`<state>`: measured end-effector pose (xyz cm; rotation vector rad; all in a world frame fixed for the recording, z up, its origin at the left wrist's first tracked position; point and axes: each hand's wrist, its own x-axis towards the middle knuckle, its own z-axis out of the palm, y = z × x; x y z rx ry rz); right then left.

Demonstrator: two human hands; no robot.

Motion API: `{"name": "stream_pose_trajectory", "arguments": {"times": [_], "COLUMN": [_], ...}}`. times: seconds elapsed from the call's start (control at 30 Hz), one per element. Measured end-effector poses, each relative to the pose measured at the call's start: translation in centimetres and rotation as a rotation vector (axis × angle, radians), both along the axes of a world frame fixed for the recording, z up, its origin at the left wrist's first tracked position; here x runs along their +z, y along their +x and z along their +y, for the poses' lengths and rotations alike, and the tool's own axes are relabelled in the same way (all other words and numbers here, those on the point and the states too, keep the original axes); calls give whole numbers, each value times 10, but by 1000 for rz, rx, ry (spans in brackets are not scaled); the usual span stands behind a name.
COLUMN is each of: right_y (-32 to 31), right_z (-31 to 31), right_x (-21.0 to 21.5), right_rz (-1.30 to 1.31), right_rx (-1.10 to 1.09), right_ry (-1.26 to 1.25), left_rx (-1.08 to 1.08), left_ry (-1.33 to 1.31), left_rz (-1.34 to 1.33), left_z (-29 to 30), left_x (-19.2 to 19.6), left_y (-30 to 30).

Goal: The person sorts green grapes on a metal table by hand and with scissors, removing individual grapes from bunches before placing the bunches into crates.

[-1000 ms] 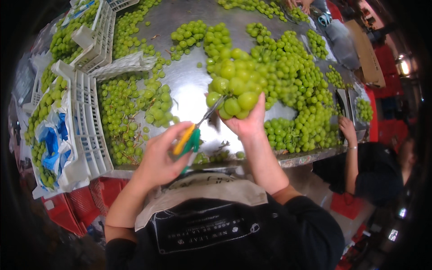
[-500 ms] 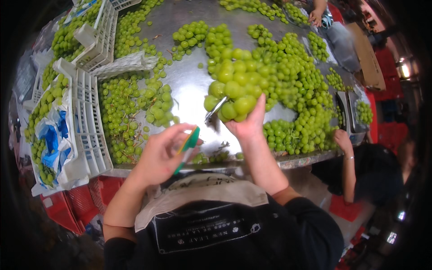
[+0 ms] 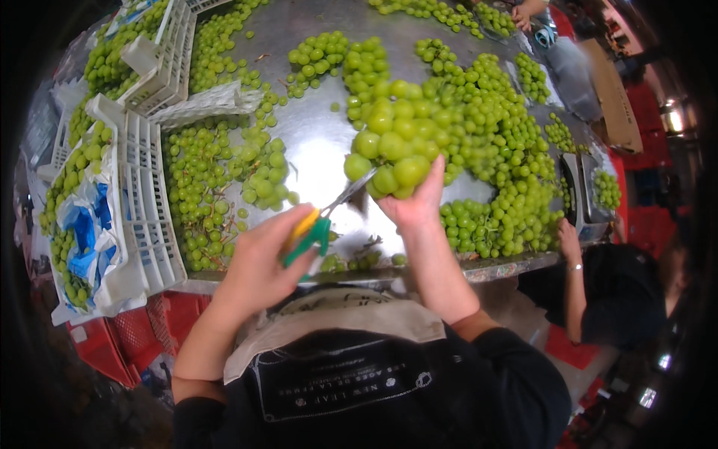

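My left hand [image 3: 271, 258] is closed on a pair of scissors [image 3: 308, 233] with green and yellow handles. Their metal blades point up and to the right, with the tips at the lower left grapes of a bunch. That bunch of large green grapes [image 3: 400, 127] is held up over the table by my right hand [image 3: 419, 198]. The right thumb lies along the bunch's right side, and the other fingers are mostly hidden beneath it. Loose grapes and bare stems [image 3: 206, 191] lie left of the scissors.
More grape bunches [image 3: 516, 172] cover the right of the metal table [image 3: 310, 142]. White plastic crates [image 3: 146, 202] with grapes stand at the left. Another person's hand [image 3: 568, 241] rests at the right table edge; a further hand [image 3: 528, 11] is at the far right. A cardboard box [image 3: 609, 97] stands beyond.
The scissors have turned so their blades come into clear view, reaching toward the bunch. My right hand and the bunch have shifted very slightly to the right.
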<state>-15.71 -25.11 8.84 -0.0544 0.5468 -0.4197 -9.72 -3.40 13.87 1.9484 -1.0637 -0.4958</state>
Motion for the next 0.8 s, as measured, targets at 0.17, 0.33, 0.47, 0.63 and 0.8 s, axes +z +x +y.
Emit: {"name": "stream_pose_trajectory", "arguments": {"times": [0.17,0.33,0.47,0.63,0.8], "right_y": [1,1,0,0,0], "right_z": [1,1,-1,1,1], "right_x": [1,1,3,-2,-6], "right_rz": [44,45,65,47,15], "right_rx": [-15,-48,-64,-46,-26], "right_ry": [47,52,66,33,-7], "left_rx": [7,42,23,6,32], "left_ry": [-54,-25,-27,-41,-24], "left_rz": [-286,-317,-354,-454,-326], "left_z": [-3,-6,-5,-9,-6], "left_x": [-10,-8,-5,-8,-9], "left_y": [3,3,3,5,3]}}
